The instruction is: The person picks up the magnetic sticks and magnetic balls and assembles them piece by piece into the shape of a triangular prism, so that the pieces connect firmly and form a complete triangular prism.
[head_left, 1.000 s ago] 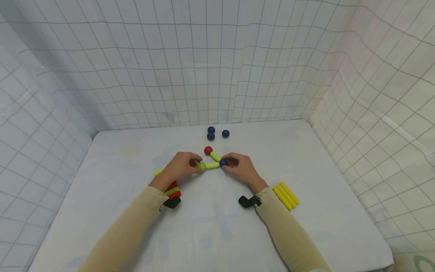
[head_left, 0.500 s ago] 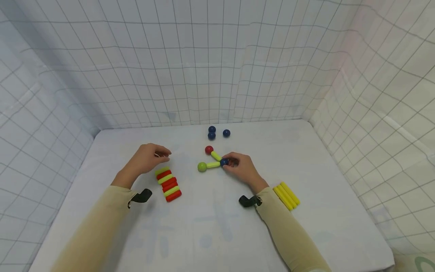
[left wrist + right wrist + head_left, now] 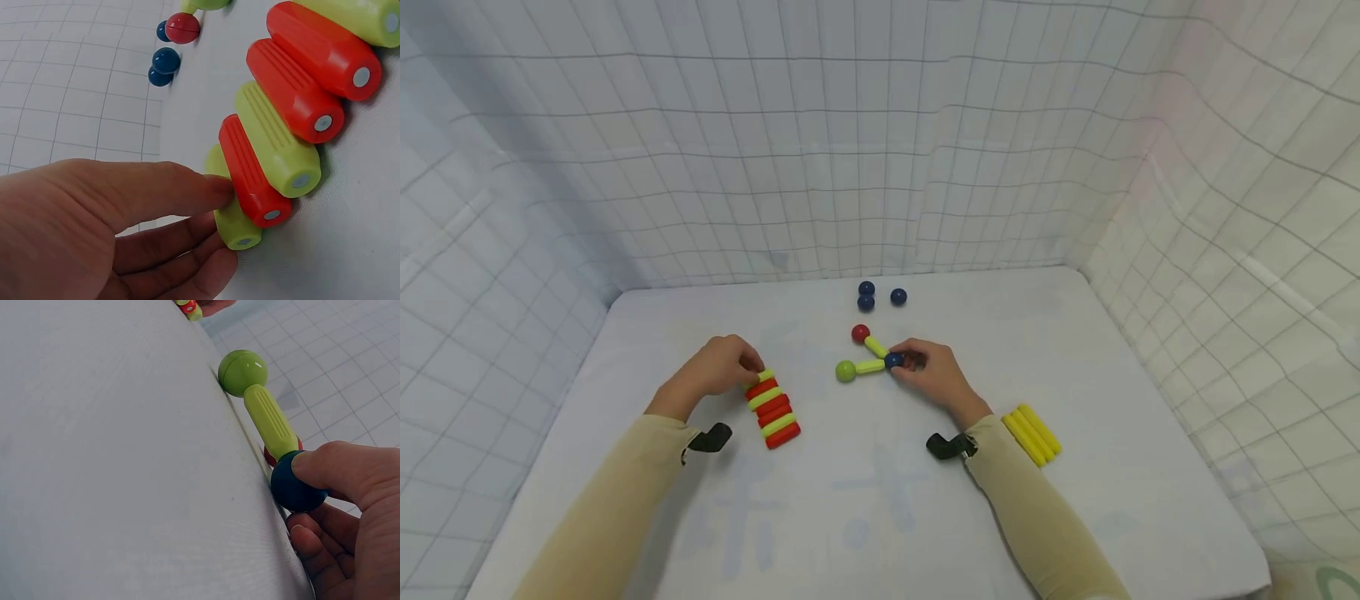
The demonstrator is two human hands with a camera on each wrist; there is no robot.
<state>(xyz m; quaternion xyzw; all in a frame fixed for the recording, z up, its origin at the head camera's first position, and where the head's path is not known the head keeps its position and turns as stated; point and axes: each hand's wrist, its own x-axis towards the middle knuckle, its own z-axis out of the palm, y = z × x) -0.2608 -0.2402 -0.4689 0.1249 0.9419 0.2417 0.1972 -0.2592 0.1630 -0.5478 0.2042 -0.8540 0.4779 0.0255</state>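
My left hand (image 3: 717, 368) is at the far end of a row of short red and lime magnetic rods. Its thumb and fingers pinch the endmost lime rod (image 3: 239, 229), which lies against a red rod (image 3: 256, 178). With thumb and fingers, my right hand (image 3: 938, 377) holds a dark blue ball (image 3: 294, 484). Two lime rods branch from that ball in a V. One rod (image 3: 270, 419) leads to a green ball (image 3: 846, 371); the other rod (image 3: 876, 347) leads to a red ball (image 3: 861, 333). In the right wrist view the red ball is mostly hidden.
Three loose blue balls lie toward the back, two touching (image 3: 866, 302) and one blue ball (image 3: 898, 297) apart. Longer yellow rods (image 3: 1032, 435) lie side by side by my right forearm. A gridded cloth wall (image 3: 880, 167) encloses the white table (image 3: 880, 517).
My left hand has let go of the green ball, moved left, and come down onto the endmost lime rod. The right hand stays on the blue ball.
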